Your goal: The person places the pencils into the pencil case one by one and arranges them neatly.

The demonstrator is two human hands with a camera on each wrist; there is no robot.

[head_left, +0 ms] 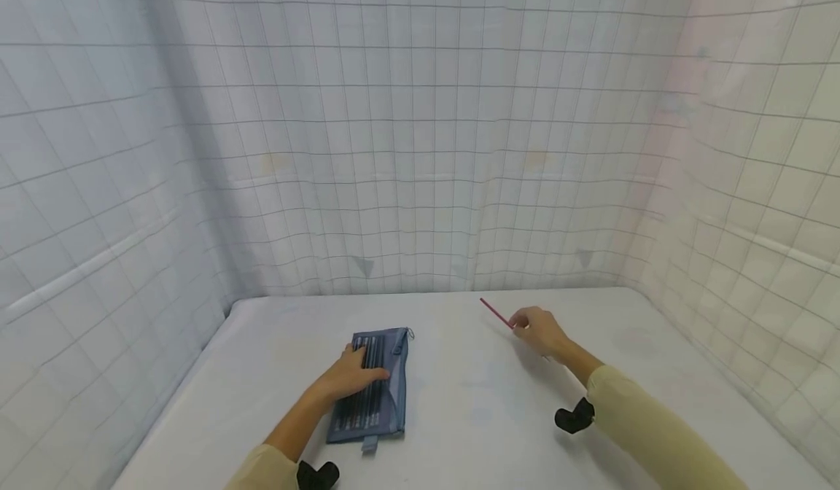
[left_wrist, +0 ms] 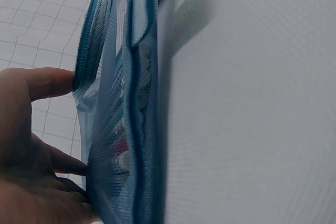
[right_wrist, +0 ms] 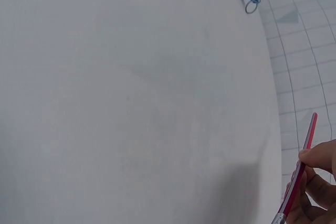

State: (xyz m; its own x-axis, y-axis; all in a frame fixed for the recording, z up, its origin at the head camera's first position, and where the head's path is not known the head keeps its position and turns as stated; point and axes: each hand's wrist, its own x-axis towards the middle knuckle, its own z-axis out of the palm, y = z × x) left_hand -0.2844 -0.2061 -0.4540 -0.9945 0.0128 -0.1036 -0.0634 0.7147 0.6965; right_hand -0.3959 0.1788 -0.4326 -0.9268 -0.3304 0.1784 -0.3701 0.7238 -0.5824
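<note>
A blue zippered mesh pencil case (head_left: 397, 373) lies flat on the table, with several slim sticks showing in rows through its mesh. My left hand (head_left: 348, 376) rests on top of it with fingers spread; in the left wrist view the thumb touches the case (left_wrist: 137, 129) near the zip. Off to the right, my right hand (head_left: 539, 331) pinches a thin red paintbrush (head_left: 495, 313) between thumb and fingers, above the table. In the right wrist view the paintbrush (right_wrist: 294, 190) shows a silver ferrule low in the frame; its bristles are out of sight.
The white-covered table (head_left: 459, 417) reaches back to a hanging checked white curtain (head_left: 420, 133), which also encloses both sides. A ring hangs from the zip (head_left: 410, 333) at the case's far right corner, and a small tab (head_left: 370, 444) sticks out at its near edge.
</note>
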